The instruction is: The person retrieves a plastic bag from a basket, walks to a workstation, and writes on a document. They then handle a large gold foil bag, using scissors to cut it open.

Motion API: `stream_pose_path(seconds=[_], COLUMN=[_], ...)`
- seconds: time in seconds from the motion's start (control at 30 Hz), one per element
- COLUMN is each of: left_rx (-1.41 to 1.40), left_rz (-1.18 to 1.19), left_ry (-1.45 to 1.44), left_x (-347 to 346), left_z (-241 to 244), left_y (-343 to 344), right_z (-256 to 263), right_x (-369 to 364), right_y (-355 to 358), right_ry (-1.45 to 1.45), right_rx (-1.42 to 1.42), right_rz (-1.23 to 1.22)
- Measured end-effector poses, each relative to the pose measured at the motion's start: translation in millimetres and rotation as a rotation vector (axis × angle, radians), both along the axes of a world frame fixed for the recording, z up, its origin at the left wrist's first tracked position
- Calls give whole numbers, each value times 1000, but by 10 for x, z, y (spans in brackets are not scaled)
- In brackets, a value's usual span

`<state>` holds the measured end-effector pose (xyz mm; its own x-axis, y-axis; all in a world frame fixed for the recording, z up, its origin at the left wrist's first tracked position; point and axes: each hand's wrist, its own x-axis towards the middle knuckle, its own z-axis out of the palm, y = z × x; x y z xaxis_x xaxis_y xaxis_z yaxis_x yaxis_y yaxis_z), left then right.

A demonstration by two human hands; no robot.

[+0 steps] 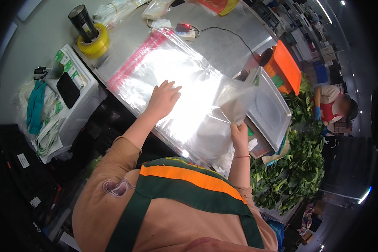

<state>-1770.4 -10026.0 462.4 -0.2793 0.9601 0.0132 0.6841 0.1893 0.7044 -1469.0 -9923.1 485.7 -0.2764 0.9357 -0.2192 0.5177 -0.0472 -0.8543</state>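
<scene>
A stack of clear plastic bags (138, 85) with a pink strip along its far-left end lies flat on the metal table before me, under strong glare. My left hand (164, 98) is spread over the stack, palm down; whether it presses on the film is hard to tell. On the other side, my right hand (239, 134) pinches the edge of a clear plastic bag (231, 108), pulled up from the stack's right end. Just beyond that hand stands a scale with a metal pan (267, 108), a green light showing below it.
Leafy greens (289, 173) are heaped at the right, with a person (330, 104) beyond them. An orange bin (285, 69) stands behind the scale. A cable (230, 30) crosses the table. Yellow tape (94, 42) and a white box (85, 97) holding a phone (68, 89) are at the left.
</scene>
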Motion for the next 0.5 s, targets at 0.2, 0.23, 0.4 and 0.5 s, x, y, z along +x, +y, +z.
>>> stream_pose_path(seconds=[0.2, 0.23, 0.4, 0.5], left_rx=[3, -104, 13, 45], left_rz=[-246, -365, -443, -416], left_ry=[-855, -804, -167, 16], left_x=[434, 554, 1098, 1235], left_z=[411, 457, 11, -174], left_y=[95, 89, 54, 4], right_z=[-9, -13, 92, 184], right_x=[7, 17, -31, -103], right_y=[15, 21, -17, -45], right_ry=[128, 158, 316, 383], right_rx=[-103, -110, -186, -213], right_rz=[-34, -32, -105, -177])
